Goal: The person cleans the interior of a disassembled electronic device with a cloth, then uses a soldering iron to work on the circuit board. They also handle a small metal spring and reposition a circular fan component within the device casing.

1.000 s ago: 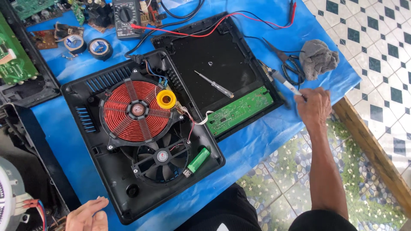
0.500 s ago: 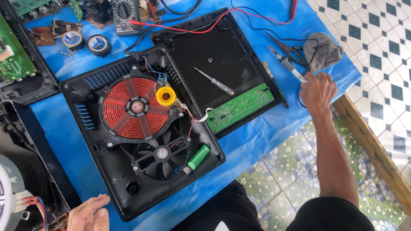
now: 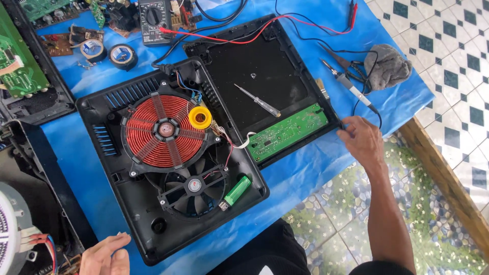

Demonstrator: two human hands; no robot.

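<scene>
Black flat top panel of an opened induction cooker, lying face down on the blue-covered bench, its long green circuit strip running along the near edge toward the right hand. Fingertips pinching that panel's right corner, lightly curled, nearer by far than the left hand, resting loose and empty by the black base shell with its copper-red coil. Just beyond the right hand: slim soldering iron, grey rag.

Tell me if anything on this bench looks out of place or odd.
A green lighter lies inside the opened cooker base, beside the fan, and a screwdriver rests loose on the upturned top panel. Nothing looks spilled or broken.
</scene>
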